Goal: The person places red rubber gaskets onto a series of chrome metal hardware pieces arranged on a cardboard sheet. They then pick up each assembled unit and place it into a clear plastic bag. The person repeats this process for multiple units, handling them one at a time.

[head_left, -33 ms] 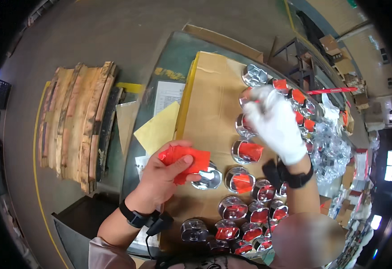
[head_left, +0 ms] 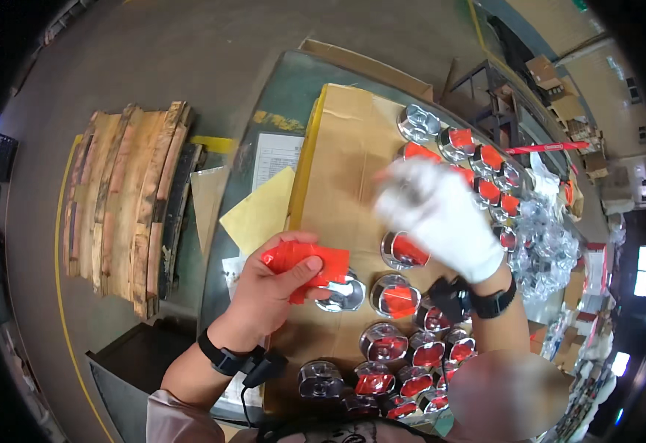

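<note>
My left hand (head_left: 264, 295), bare, is closed on a wad of red sheets (head_left: 326, 264), thumb on top. Just behind it a shiny metal piston (head_left: 343, 294) stands on the cardboard (head_left: 345, 177). My right hand (head_left: 445, 214), in a white glove, is over the far pistons; motion smears its fingers, and a blurred greyish shape shows at the fingertips. Beneath that hand stands a piston with a red sheet in it (head_left: 405, 249); another one (head_left: 395, 297) is nearer. Several more pistons with red sheets (head_left: 383, 343) fill the near right.
A heap of clear plastic bags (head_left: 544, 247) lies at the right. Yellow paper (head_left: 260, 214) and a printed sheet (head_left: 277, 159) are on the green table (head_left: 271, 111) at the left. Wooden pallets (head_left: 127, 207) stand on the floor. Black wrist straps with a cable (head_left: 245, 402) are on my arms.
My right hand has shifted slightly left and nearer, uncovering a far piston with a red sheet. My left hand stays nearly where it was, still on the red sheets.
</note>
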`<state>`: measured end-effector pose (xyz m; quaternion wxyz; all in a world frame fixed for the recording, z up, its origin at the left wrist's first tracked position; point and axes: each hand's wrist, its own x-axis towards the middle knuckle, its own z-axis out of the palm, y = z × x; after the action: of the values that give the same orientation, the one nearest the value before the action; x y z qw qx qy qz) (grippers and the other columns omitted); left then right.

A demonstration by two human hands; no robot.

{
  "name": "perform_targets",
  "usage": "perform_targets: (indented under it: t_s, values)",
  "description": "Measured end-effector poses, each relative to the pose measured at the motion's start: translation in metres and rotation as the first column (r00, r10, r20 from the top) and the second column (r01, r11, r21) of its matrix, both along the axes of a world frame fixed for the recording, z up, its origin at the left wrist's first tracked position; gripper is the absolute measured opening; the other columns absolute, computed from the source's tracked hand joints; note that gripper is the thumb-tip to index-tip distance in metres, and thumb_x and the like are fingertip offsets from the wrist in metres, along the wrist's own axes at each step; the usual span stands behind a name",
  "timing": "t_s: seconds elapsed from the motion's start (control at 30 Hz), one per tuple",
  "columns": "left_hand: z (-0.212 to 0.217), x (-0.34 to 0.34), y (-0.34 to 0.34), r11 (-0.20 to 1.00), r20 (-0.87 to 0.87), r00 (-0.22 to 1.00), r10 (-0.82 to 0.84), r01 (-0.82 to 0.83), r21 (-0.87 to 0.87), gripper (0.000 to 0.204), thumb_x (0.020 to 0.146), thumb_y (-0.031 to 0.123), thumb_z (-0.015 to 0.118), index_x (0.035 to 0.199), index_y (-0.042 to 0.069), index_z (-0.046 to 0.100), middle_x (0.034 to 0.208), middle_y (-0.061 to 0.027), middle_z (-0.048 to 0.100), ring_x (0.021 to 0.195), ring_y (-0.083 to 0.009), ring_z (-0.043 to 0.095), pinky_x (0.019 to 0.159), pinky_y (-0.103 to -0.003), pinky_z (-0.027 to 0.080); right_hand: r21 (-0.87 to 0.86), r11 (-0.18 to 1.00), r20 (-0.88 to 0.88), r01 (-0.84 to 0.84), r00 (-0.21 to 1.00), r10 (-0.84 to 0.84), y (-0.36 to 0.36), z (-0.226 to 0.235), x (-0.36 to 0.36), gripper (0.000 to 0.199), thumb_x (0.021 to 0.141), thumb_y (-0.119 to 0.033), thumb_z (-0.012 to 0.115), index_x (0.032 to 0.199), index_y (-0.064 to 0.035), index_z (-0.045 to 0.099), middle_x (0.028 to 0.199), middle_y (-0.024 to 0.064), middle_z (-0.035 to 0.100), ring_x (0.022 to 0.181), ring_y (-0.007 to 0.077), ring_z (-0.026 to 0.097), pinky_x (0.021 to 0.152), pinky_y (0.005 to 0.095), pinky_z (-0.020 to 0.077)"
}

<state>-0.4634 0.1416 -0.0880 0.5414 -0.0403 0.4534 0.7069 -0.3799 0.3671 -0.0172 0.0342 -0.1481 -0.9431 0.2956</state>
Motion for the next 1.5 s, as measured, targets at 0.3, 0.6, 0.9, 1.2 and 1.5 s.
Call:
perform_targets:
  t_s: [0.3,0.6,0.9,1.2,1.5]
  values:
    - [-0.005,-0.007,-0.001,0.996,-0.070,0.995,0.077,-0.080,-0.037,0.025,0.087,0.006,0.069,0.109,0.006,0.057,0.094,-0.0102,0.067,0.080,-0.0171,0.067,0.054,-0.025,0.055,0.093,0.953,-0.141,0.288,0.951,-0.274,0.061,-0.012,-0.022,0.016,0.079,-0.016,0.066,0.087,-0.0031,0.070,0.078,0.0172,0.068,0.074,0.0297,0.067,0.069,0.0365,0.0535]
    - [0.009,-0.020,-0.011,0.986,0.256,0.965,0.056,-0.093,0.136,0.042,0.091,-0.001,0.056,0.132,0.003,0.047,0.116,-0.0175,0.061,0.107,-0.0310,0.062,0.081,-0.041,0.058,0.634,0.721,-0.133,0.278,0.958,-0.252,0.152,-0.079,-0.030,0.022,0.077,-0.012,0.067,0.099,-0.0112,0.071,0.102,0.0154,0.063,0.093,0.0331,0.063,0.084,0.0425,0.0514]
    - [0.017,0.010,-0.018,0.986,-0.191,0.967,-0.167,0.163,-0.035,0.022,0.088,0.012,0.069,0.106,0.002,0.061,0.088,-0.0073,0.069,0.072,-0.0131,0.066,0.052,-0.022,0.053,-0.499,0.866,0.179,0.038,0.982,0.060,-0.066,0.014,0.009,0.037,0.078,-0.023,0.075,0.102,0.0038,0.066,0.086,0.0158,0.069,0.075,0.0240,0.068,0.072,0.0323,0.0538]
    - [0.050,0.023,-0.102,0.984,-0.250,0.968,0.017,-0.061,-0.167,0.020,0.090,0.014,0.066,0.106,0.005,0.060,0.092,-0.0092,0.068,0.077,-0.0163,0.067,0.052,-0.024,0.051,0.171,0.961,0.134,-0.216,0.972,0.194,-0.073,0.003,0.032,0.013,0.077,-0.012,0.064,0.086,-0.0047,0.071,0.087,0.0173,0.066,0.079,0.0337,0.067,0.073,0.0411,0.0547]
    - [0.073,0.078,-0.167,0.998,-0.079,0.996,-0.046,0.049,0.033,0.032,0.094,0.017,0.062,0.121,0.002,0.056,0.108,-0.0103,0.066,0.096,-0.0160,0.065,0.071,-0.031,0.058,0.293,0.928,0.129,-0.230,0.971,0.200,-0.146,0.032,0.060,0.026,0.080,-0.016,0.064,0.103,-0.0029,0.061,0.079,0.0159,0.065,0.076,0.0350,0.065,0.067,0.0432,0.0531]
